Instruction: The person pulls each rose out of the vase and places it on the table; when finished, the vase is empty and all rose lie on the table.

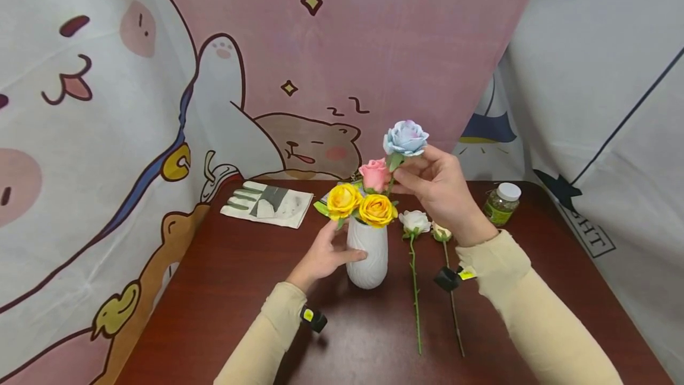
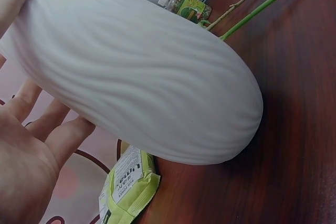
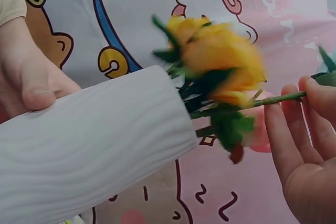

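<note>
A white ribbed vase [image 1: 369,263] stands on the table, with two yellow roses [image 1: 377,211] and a pink rose [image 1: 374,174] at its mouth. My left hand [image 1: 325,259] holds the vase from the left, thumb across its front and fingers behind. Above the mouth, my right hand [image 1: 439,186] pinches the green stem [image 3: 286,98] of a light blue rose [image 1: 406,138] just below its bloom. The stem runs down among the other flowers, and its lower end is hidden. In the right wrist view the yellow blooms [image 3: 223,59] are blurred.
Right of the vase, a white rose [image 1: 415,222] and a small cream rose [image 1: 441,232] lie with long stems toward me. A lidded jar [image 1: 502,204] stands farther right. Folded gloves [image 1: 267,204] lie back left. The left wrist view shows a yellow-green packet [image 2: 130,184] behind the vase.
</note>
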`<state>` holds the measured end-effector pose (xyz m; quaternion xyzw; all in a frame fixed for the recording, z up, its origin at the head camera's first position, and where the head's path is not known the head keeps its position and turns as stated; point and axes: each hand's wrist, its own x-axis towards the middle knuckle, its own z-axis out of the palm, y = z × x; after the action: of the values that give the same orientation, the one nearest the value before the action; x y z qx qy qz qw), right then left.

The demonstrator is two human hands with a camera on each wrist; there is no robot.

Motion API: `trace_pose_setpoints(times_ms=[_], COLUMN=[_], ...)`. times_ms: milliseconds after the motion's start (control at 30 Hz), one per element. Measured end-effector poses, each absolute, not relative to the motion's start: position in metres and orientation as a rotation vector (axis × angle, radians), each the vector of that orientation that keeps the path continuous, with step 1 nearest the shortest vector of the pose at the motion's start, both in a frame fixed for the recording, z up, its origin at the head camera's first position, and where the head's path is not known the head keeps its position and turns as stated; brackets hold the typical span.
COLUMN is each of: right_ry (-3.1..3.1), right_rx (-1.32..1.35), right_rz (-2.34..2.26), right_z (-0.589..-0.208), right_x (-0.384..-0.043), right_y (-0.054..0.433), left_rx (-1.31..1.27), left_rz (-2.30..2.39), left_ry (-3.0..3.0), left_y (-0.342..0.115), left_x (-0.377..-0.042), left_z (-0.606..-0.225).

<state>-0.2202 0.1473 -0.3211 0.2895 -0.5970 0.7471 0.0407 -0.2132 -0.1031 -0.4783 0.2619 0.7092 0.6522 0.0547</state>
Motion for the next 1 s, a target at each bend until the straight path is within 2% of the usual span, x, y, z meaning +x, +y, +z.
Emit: trace_pose_setpoints(times_ms=[200,467,1000], right_ry=[-1.74,-1.607,-1.346], right_rx=[0.839,0.908,0.686], right_rz=[2.357,2.412,2.581], right_z=[-0.313,-0.296,-0.282], right_x=[-0.221,-0.223,-0.23], right_y=[0.149,0.16,0.187], left_rx=[0.775,0.771,0.763], left_rz=[1.978,1.965,1.958], left_ry=[2.154,2.168,2.181], left_y=[-0.103,-0.104,-0.104], left_x=[-0.214,-0.213,-0.212], left_z=[-0.478,-0.479,-0.478])
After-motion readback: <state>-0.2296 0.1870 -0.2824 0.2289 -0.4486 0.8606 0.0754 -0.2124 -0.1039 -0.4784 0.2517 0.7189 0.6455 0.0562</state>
